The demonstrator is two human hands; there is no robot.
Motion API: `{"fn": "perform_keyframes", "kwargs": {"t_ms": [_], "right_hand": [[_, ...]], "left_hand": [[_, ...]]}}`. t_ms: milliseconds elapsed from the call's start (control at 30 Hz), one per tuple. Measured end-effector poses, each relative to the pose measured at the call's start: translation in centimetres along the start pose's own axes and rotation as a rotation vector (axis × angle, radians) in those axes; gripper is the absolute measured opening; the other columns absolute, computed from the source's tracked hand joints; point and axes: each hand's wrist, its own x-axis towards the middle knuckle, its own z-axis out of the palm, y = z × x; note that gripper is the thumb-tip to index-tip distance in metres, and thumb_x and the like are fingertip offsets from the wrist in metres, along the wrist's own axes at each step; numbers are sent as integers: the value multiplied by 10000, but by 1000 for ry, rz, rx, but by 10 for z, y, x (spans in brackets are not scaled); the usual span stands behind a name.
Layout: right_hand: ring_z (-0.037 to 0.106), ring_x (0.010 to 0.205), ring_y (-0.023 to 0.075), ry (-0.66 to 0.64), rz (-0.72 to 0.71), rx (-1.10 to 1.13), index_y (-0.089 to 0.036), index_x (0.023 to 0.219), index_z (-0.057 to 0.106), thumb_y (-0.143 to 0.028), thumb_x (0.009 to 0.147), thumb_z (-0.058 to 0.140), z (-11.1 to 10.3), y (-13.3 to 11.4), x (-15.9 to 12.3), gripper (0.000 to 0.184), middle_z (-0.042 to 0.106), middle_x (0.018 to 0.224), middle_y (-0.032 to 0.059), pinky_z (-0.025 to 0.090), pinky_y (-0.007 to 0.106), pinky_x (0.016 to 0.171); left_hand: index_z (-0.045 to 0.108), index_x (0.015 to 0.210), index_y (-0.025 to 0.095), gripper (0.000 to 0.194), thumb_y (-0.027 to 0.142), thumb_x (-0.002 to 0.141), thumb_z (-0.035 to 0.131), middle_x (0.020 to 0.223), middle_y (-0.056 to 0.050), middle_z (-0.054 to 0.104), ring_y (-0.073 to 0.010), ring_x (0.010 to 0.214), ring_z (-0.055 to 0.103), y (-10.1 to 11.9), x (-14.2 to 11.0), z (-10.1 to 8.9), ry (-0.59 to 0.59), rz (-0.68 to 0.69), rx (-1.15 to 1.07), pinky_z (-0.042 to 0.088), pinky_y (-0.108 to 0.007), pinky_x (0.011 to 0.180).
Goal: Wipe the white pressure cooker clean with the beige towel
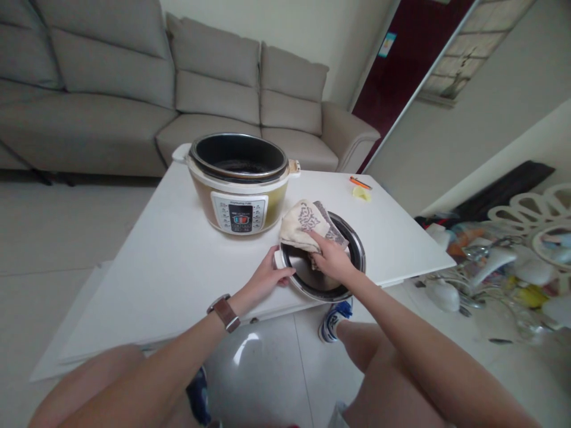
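My left hand (273, 270) grips the white-handled edge of a round pot lid (358, 252), which lies with its inner side up near the table's front edge. A cream cloth with a brown pattern (300, 224) is bunched in my right hand (332, 257), pressed against the inside of the lid. Part of the cloth drapes over the lid's far rim. Behind and to the left stands an electric pressure cooker (203, 205), uncovered, its dark inner pot (236, 157) showing. The cooker's front carries a control panel.
All this rests on a white table (156, 267). An orange pen-like object (360, 183) and a crumpled yellowish scrap (361, 194) lie at its far right. Beyond is a grey sofa (214, 95). Cluttered items and a white ornate frame (535, 211) fill the floor at right.
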Motion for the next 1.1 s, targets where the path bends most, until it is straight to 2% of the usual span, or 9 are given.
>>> {"fn": "perform_keyframes", "kwargs": {"t_ms": [100,200,367,467,600,733,833,967,1100], "right_hand": [[667,1247,285,-53,-6,-63,-228,1523,536,-153,885,538,8,-3,0,642,659,1442,102,498,433,1100],[628,1310,279,-82,-26,-16,-238,1495,570,-153,895,540,10,-8,0,606,638,1471,93,463,438,1140],[696,1151,245,-150,-3,414,-258,1281,724,-234,924,535,7,-12,4,404,768,1230,31,496,427,1091],[670,1207,259,-38,53,655,-235,1186,767,-302,884,586,3,-9,8,358,768,1235,32,442,440,1157],[643,1264,288,116,207,741,-210,1202,764,-367,836,635,2,-1,10,419,779,1212,52,383,472,1204],[653,1246,296,104,181,735,-211,1160,781,-378,823,650,6,-2,9,398,779,1213,60,401,484,1193],[650,1253,290,73,117,723,-227,1163,784,-408,845,657,7,-9,8,388,770,1240,53,396,480,1200],[653,1250,281,75,129,755,-220,1188,778,-434,850,660,4,-11,7,417,762,1260,62,391,468,1206],[651,1256,277,73,145,771,-215,1160,786,-432,831,681,5,-3,6,408,763,1258,63,383,445,1214]], "left_hand": [[458,1332,208,693,279,743,816,928,-14,684,-121,633,641,-2,1,-2,21,-34,-36,543,-264,604],[469,1312,205,643,294,767,796,907,-12,679,-108,615,623,-3,0,-3,30,-59,-45,541,-261,610],[464,1309,216,631,324,784,797,919,-14,674,-104,620,616,-5,0,-6,14,-87,-62,538,-253,603],[454,1294,222,643,377,788,818,887,-1,660,-101,616,612,-5,2,-7,13,-96,-61,531,-242,596],[466,1265,222,665,468,774,843,903,-6,660,-101,626,613,-2,3,-7,18,-105,-58,548,-252,612],[462,1265,231,676,535,783,825,819,22,638,-118,626,619,0,2,-6,8,-87,-54,555,-257,603],[474,1155,236,557,563,810,764,706,50,602,-135,584,623,3,3,-7,-9,-120,-133,553,-263,581],[487,1044,221,380,465,807,656,686,13,646,-162,576,650,7,7,-12,-52,-138,-258,561,-277,567],[536,1033,189,375,286,694,666,731,-33,715,-188,625,698,12,9,-18,-82,-130,-184,586,-300,615]]}}
